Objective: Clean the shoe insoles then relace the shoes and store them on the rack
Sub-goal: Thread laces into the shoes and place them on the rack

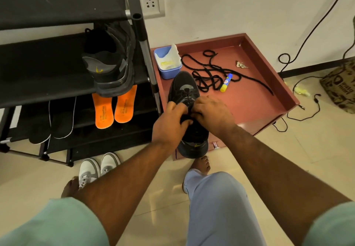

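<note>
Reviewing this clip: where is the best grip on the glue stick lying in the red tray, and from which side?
Pinch the yellow barrel of the glue stick across its width, coming from above. It lies flat and tilted beside the loose black lace, so its right side looks clearer.

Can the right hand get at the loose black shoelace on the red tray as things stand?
Probably yes. The loose black shoelace lies uncovered on the red tray, just beyond the black sneaker, with nothing over it. But the right hand is pinching that sneaker's lace along with the left hand, so it must let go first.
</note>
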`<move>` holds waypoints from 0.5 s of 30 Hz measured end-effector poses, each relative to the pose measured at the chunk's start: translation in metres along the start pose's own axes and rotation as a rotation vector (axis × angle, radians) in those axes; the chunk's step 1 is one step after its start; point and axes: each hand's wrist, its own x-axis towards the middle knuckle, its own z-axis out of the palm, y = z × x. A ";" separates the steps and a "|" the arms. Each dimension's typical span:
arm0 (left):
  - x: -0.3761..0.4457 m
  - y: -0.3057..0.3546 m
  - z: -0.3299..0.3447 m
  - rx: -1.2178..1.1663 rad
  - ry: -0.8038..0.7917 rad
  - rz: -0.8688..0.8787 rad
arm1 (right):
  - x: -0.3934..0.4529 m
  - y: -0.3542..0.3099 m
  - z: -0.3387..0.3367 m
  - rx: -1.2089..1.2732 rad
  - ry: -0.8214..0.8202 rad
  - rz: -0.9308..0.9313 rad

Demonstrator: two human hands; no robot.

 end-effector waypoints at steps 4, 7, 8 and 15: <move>0.001 -0.010 0.003 -0.246 -0.035 -0.161 | -0.001 0.003 0.009 -0.117 0.177 -0.046; 0.008 -0.008 0.007 -0.252 -0.062 -0.190 | 0.000 -0.003 0.009 -0.179 0.141 0.011; 0.010 -0.008 0.009 -0.246 -0.053 -0.202 | -0.001 -0.005 0.009 -0.202 0.104 0.043; 0.016 -0.014 0.021 -0.254 -0.064 -0.316 | 0.003 -0.013 0.008 -0.427 -0.110 0.075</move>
